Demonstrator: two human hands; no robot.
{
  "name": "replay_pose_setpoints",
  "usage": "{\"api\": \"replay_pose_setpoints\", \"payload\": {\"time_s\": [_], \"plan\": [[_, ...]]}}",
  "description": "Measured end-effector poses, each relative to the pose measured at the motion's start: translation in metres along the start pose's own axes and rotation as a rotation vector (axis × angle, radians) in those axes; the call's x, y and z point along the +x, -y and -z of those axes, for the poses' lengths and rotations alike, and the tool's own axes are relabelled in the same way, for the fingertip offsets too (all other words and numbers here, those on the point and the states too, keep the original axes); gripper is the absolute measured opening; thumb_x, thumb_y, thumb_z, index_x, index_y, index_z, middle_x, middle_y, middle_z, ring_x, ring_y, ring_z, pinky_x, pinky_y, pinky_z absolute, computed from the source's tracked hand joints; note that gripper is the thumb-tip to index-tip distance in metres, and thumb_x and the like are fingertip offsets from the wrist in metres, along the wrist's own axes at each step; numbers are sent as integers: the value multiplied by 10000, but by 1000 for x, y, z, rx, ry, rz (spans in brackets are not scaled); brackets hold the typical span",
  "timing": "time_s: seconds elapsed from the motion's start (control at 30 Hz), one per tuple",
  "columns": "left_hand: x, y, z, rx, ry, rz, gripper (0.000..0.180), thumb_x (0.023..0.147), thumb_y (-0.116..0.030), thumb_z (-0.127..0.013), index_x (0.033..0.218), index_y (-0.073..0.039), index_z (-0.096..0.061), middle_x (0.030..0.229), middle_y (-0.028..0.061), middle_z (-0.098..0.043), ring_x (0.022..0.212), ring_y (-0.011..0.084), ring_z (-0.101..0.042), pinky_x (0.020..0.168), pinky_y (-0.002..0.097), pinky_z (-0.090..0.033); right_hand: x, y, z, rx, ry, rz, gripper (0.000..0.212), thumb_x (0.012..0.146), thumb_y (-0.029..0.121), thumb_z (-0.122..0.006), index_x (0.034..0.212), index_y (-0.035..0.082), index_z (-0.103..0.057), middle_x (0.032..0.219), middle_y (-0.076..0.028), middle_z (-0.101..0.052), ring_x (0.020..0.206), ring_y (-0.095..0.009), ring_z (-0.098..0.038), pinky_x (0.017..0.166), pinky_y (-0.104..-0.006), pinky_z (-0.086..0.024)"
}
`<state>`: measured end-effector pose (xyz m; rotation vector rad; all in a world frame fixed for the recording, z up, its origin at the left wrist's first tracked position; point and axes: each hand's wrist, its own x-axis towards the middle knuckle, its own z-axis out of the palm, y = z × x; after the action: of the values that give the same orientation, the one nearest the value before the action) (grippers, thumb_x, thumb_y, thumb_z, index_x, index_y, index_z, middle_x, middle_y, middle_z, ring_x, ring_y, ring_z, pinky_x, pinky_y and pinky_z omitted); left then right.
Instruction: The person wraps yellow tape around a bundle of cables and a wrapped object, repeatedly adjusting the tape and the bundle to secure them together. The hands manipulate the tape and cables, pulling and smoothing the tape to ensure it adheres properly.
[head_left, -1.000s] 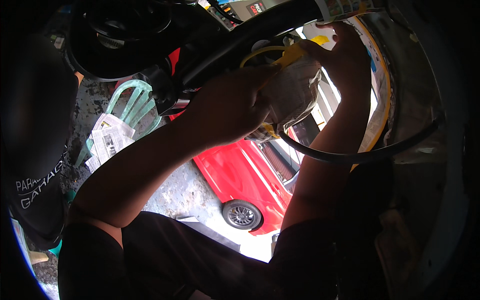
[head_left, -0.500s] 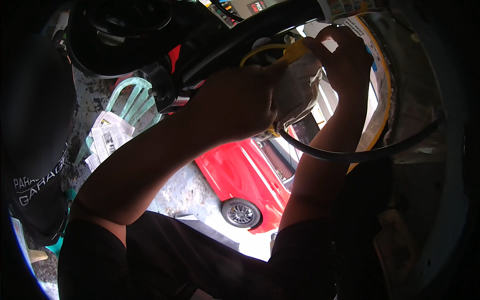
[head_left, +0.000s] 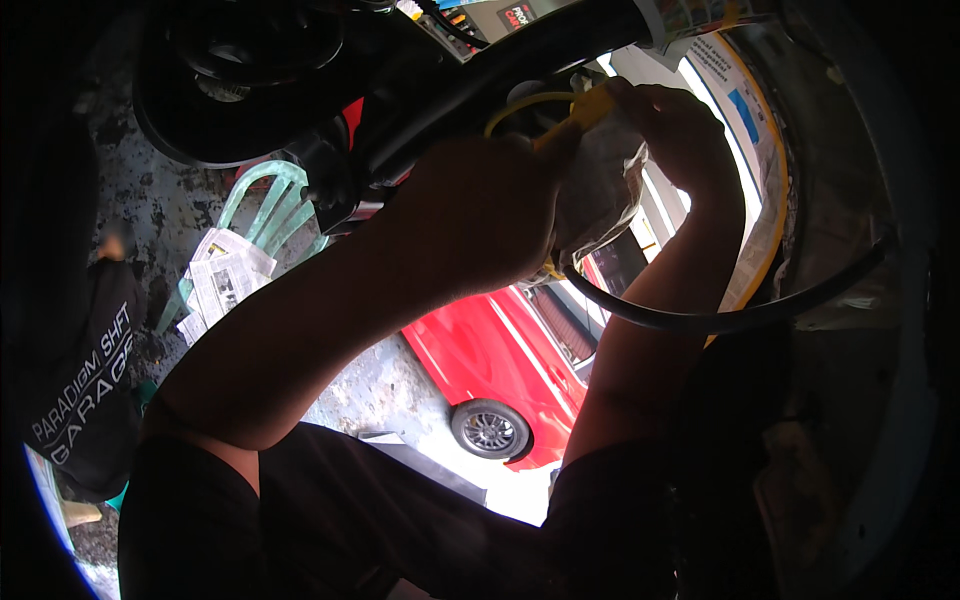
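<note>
A strip of yellow tape (head_left: pixel 592 104) stretches between my two hands, over the top of a newspaper-wrapped part (head_left: pixel 598 195). My right hand (head_left: pixel 685 135) pinches the strip's upper end, its fingers bent down over it. On the left, my left hand (head_left: pixel 490 205) is closed like a fist beside the wrapped part, with the tape's lower end at its thumb. Most of its fingers are in shadow, so whether it grips more than the tape is hidden. A thin yellow band (head_left: pixel 520 103) arcs behind the tape. Below the wrapped part, a black hose (head_left: pixel 720 322) curves away to the right.
A dark thick bar (head_left: pixel 500 85) crosses above my hands. Paper edged with yellow tape (head_left: pixel 770 190) lines the curved opening on the right. Beyond are a red car (head_left: pixel 490 350) and a green chair (head_left: pixel 270 205) with newspaper. A person in dark clothing (head_left: pixel 90 370) is at far left.
My right hand has come down slightly and its wrist bends more, closing the bright gap by its fingers. My left hand stays beside the wrapped part. The person at far left has shifted.
</note>
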<state>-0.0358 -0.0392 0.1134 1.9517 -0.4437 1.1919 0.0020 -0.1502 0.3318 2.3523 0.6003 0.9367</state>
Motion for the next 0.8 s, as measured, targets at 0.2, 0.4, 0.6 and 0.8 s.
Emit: {"api": "replay_pose_setpoints", "payload": {"time_s": [0.2, 0.4, 0.6, 0.8], "plan": [[6, 12, 0, -8, 1, -13, 737, 880, -165, -736, 1553, -58, -453, 953, 178, -725, 762, 308, -761, 679, 431, -630, 17, -3, -7, 226, -77, 195, 586, 937, 581, -712, 1315, 134, -724, 1159, -153, -772, 1061, -303, -755, 936, -414, -565], [3, 12, 0, 34, -26, -21, 690, 909, -172, -696, 1546, -52, -459, 919, 181, -713, 734, 303, -758, 644, 424, -628, 22, 6, -2, 261, 99, 319, 653, 914, 397, -807, 1462, 114, -591, 1145, -151, -748, 1070, -267, -742, 903, -370, -587], [0, 2, 0, 45, -51, -14, 656, 926, -176, -673, 1536, -47, -469, 908, 183, -712, 717, 299, -756, 627, 417, -623, 29, -19, -20, 450, 137, 238, 757, 870, 286, -871, 1504, 52, -530, 1261, -156, -700, 1156, -262, -704, 963, -353, -584], [-2, -6, -7, 34, -44, -34, 676, 925, -190, -688, 1544, -48, -456, 903, 182, -712, 717, 301, -754, 626, 414, -619, 20, -23, -22, 548, 159, 278, 780, 856, 295, -884, 1507, 56, -528, 1296, -174, -682, 1185, -278, -689, 972, -357, -581]]}}
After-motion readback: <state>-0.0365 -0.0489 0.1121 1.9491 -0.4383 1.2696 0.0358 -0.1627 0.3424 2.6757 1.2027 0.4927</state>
